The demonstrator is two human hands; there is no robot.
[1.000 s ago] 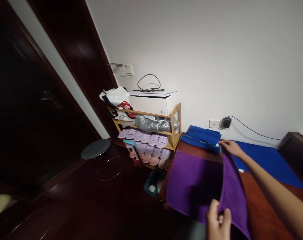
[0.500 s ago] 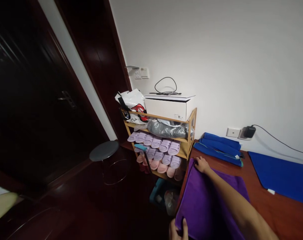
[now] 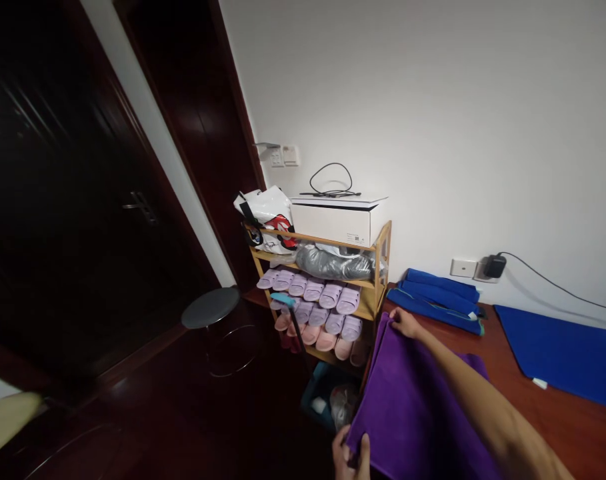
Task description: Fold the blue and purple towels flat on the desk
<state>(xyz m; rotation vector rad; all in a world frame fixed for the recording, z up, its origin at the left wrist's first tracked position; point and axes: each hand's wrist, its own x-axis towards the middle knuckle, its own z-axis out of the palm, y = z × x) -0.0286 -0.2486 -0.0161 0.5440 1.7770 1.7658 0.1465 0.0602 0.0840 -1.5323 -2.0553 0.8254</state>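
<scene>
A purple towel hangs between my two hands over the left edge of the wooden table. My right hand pinches its far corner, the forearm reaching across the cloth from the lower right. At the bottom of the view, my left hand grips the near corner, thumb on top and fingers at the edge. Folded blue towels lie in a stack against the wall, just beyond my right hand. Farther right, a blue towel with a white tag is spread flat on the table.
Left of the table stands a wooden shoe rack with rows of slippers, a white box and a bag. A bin sits on the floor, and a round stool near the door. A charger is plugged in above the table.
Both hands keep hold of the purple towel. Its edge has been lifted and drawn tauter, and more of the towel is raised off the table. The view has shifted slightly.
</scene>
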